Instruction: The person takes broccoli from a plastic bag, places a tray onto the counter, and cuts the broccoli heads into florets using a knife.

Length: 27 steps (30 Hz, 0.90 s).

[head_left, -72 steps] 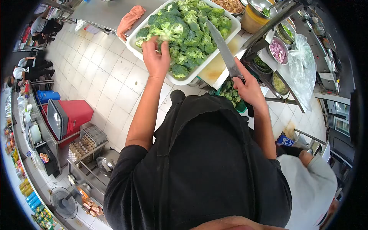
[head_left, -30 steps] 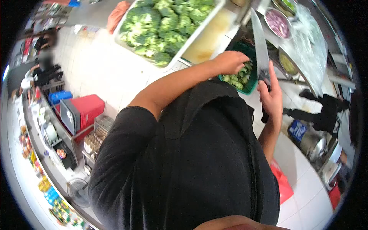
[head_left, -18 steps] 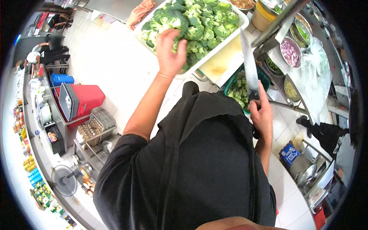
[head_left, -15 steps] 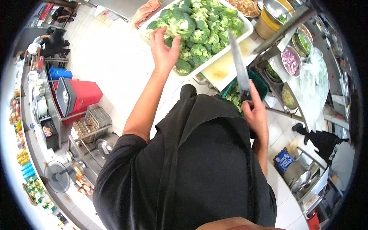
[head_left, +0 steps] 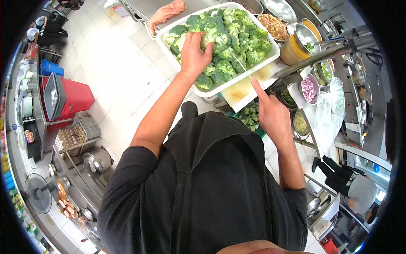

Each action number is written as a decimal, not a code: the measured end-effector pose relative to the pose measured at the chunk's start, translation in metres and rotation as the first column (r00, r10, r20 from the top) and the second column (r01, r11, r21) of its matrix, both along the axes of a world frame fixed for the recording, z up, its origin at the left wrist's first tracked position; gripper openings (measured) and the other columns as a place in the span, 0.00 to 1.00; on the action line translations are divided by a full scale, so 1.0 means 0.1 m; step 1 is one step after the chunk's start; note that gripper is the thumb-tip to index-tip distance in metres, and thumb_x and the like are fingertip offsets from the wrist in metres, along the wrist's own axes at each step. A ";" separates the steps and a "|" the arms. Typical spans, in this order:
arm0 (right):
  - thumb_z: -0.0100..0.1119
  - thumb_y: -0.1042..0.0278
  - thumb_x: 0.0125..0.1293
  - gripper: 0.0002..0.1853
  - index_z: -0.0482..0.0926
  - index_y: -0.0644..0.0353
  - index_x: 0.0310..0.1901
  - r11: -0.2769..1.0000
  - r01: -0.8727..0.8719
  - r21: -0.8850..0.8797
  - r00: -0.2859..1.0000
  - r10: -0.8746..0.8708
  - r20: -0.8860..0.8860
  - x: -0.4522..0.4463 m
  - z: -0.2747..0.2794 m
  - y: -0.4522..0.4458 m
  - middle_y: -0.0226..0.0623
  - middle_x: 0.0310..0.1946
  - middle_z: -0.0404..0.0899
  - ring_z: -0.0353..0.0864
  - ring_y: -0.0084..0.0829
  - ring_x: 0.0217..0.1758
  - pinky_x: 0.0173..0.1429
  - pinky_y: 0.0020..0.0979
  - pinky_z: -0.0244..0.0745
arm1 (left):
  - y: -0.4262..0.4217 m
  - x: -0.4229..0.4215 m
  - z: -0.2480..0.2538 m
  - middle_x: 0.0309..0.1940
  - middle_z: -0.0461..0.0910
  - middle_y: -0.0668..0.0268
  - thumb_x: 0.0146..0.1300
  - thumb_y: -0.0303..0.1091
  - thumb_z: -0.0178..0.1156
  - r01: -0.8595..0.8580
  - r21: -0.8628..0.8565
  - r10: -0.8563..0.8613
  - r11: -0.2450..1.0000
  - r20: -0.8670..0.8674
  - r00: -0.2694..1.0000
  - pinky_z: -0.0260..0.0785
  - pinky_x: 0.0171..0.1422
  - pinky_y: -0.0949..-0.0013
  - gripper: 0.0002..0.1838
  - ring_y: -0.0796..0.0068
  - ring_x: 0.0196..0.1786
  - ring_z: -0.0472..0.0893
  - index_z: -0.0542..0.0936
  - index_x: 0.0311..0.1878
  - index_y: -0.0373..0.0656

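Note:
A white tray [head_left: 270, 59] heaped with broccoli pieces stands ahead of me. My left hand [head_left: 196, 55] is closed on the stem of a large broccoli head [head_left: 216, 36] over the left part of the heap. My right hand [head_left: 272, 113] grips a long knife [head_left: 241, 64] by its handle, the index finger stretched along the back of the blade. The blade is seen nearly edge-on and its tip reaches the broccoli beside the large head. Below the tray's right side, green trimmings [head_left: 250, 115] lie in a partly hidden green container.
A stained cutting board [head_left: 237, 89] lies beneath the tray's near edge. At the right are a bowl of chopped purple onion [head_left: 310, 88], a plastic bag [head_left: 327, 110] and a metal rail [head_left: 321, 57]. An orange cloth [head_left: 167, 15] lies at the back left. A person [head_left: 359, 192] is at lower right.
The knife has moved left and forward from beside the tray, its tip now at the broccoli. My left hand, spread apart half a second ago, has closed on the large head's stem.

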State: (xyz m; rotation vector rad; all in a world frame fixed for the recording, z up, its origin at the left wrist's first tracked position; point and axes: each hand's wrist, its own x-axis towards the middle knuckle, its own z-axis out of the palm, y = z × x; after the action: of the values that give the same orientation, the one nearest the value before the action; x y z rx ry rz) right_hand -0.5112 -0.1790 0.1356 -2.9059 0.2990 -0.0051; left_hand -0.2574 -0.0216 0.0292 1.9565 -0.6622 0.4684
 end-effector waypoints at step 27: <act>0.54 0.77 0.69 0.42 0.63 0.22 0.80 0.977 0.008 -0.214 0.980 -0.049 -0.191 0.27 0.34 0.12 0.47 0.30 0.73 0.82 0.53 0.31 0.38 0.53 0.78 | 0.03 0.12 -0.08 0.44 0.76 0.52 0.58 0.29 0.72 0.085 -0.059 -0.085 0.995 0.013 0.996 0.75 0.50 0.53 0.19 0.47 0.46 0.80 0.80 0.53 0.39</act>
State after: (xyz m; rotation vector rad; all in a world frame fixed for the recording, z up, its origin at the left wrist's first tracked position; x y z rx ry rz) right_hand -0.4846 -0.1671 0.1692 -3.1194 0.3960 0.2606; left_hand -0.2456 -0.0189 0.0216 1.8637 -0.7274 0.4407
